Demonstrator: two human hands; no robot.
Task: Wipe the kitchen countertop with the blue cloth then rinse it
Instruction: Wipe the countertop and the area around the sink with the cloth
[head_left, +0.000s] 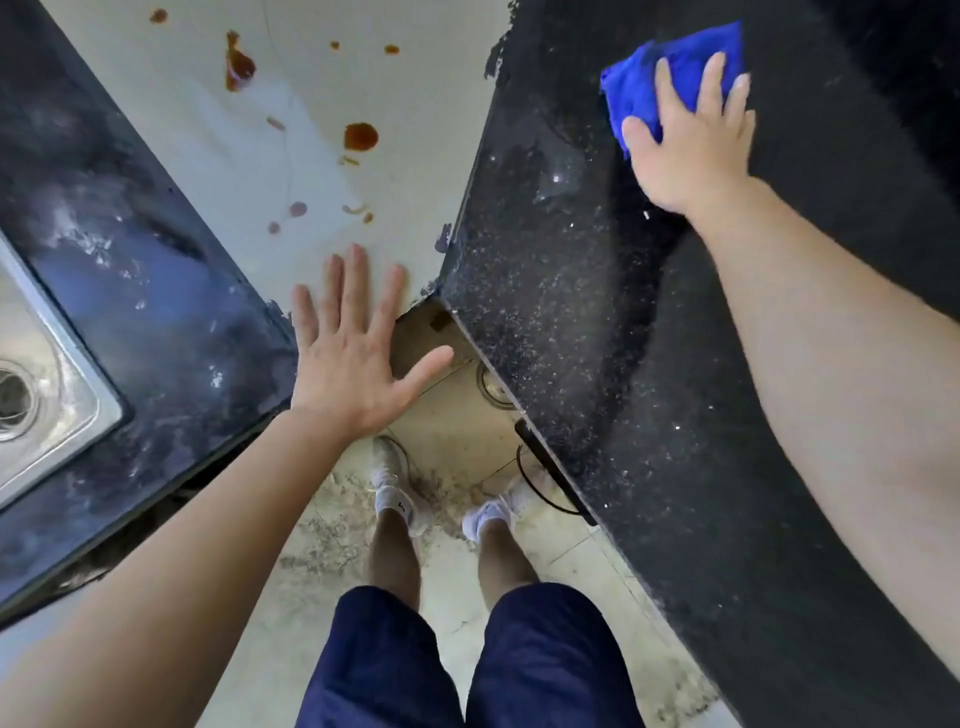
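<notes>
Your right hand (691, 140) has its fingers spread flat on the blue cloth (670, 73), far out on the black counter (571, 312). It's soft and floppy, probably light, so press with your palm. Left hand (353, 358) is splayed, holding nothing.

Pale wall (311, 104) spattered with brown stains (360, 136) above a grimy beige tiled floor (457, 431).

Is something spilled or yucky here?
Yes: reddish-brown splotches dot the pale surface beside the black countertop, like splashed sauce. The floor near the shoes looks grimy too. The blue cloth is on that countertop, not touching the splotches.
</notes>
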